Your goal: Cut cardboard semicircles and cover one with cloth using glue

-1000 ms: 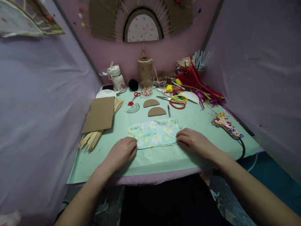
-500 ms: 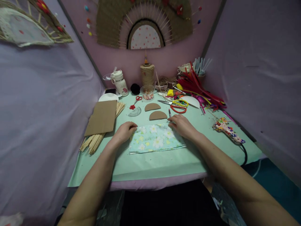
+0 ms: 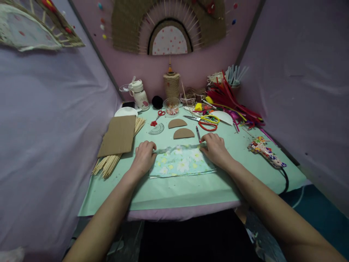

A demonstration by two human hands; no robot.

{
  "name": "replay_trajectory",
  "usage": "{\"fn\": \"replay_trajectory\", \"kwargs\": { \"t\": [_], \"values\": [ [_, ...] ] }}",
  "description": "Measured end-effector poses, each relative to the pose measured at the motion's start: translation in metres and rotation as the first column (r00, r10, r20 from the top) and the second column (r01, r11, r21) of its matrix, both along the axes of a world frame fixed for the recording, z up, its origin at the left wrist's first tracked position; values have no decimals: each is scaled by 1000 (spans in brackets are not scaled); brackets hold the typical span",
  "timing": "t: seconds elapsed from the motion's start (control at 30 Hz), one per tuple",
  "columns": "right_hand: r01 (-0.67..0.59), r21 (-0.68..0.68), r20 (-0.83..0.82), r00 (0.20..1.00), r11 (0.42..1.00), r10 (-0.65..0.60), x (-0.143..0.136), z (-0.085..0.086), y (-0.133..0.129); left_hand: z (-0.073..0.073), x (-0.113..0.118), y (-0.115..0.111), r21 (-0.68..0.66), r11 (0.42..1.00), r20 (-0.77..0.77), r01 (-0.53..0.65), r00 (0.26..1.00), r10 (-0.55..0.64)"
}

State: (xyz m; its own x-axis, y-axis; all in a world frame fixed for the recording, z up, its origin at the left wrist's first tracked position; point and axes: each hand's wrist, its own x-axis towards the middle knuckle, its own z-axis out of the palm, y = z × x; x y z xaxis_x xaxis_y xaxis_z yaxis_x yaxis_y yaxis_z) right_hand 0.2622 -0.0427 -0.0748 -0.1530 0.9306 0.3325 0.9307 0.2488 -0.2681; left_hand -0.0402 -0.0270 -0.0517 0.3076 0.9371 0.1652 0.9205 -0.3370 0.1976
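Note:
A folded piece of light-blue floral fabric (image 3: 181, 162) lies in front of me on the green-covered table (image 3: 174, 194). Its far left corner is pinched by my left hand (image 3: 144, 154), thumb against the curled fingers. At the far right corner, my right hand (image 3: 215, 147) grips the cloth the same way. The far edge between the hands is slightly raised and wrinkled. Just beyond the cloth lie two brown cardboard half-circles (image 3: 184, 133). A pen (image 3: 198, 134) rests close to my right fingertips.
To the left, a cardboard sheet (image 3: 118, 134) covers bamboo sticks (image 3: 109, 165). Scissors (image 3: 205, 120), small red-handled scissors (image 3: 160, 114) and a protractor (image 3: 156, 128) lie farther back. A patterned glue gun (image 3: 265, 151) with a cord is at right. Behind stand a bottle (image 3: 140, 95) and a twine spool (image 3: 171, 85).
Both hands have shifted at the far corners, fingers curling over the edge. The cloth's far edge has lifted and wrinkled. More of the pen shows beside my right hand.

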Motion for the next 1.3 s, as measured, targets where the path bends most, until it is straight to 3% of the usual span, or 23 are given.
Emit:
{"fn": "replay_trajectory", "kwargs": {
  "t": [0.07,0.13,0.23,0.33,0.5,0.73,0.87,1.1,1.3],
  "values": [
    [-1,59,-4,1000,998,1,-7,7,-7,5,8,-7,107,994,-6,-10,1000,11],
    [-107,91,-34,993,990,111,-19,12,-14,6,20,-13,164,984,43,73,996,-81],
    [-355,31,-60,932,934,356,-42,8,-19,-4,38,-14,76,944,117,322,937,-329],
    [-419,-31,-56,907,908,417,-58,-6,-21,-23,47,-13,-5,928,155,374,917,-368],
    [-376,-93,11,925,922,379,-56,-19,-27,-43,45,-18,3,950,138,311,941,-309],
    [-232,-258,115,956,938,268,-46,-17,-35,-41,43,-32,-37,993,-60,111,992,-113],
    [-155,-297,133,970,942,201,-39,-17,-39,-41,36,-35,-73,997,-101,15,995,-22],
    [0,-319,149,988,948,50,-23,-19,-46,-42,29,-34,-86,996,-117,-11,993,1],
    [-8,-314,136,989,949,54,-14,-17,-48,-39,27,-35,-113,993,-109,-17,994,5]
  ]
}}
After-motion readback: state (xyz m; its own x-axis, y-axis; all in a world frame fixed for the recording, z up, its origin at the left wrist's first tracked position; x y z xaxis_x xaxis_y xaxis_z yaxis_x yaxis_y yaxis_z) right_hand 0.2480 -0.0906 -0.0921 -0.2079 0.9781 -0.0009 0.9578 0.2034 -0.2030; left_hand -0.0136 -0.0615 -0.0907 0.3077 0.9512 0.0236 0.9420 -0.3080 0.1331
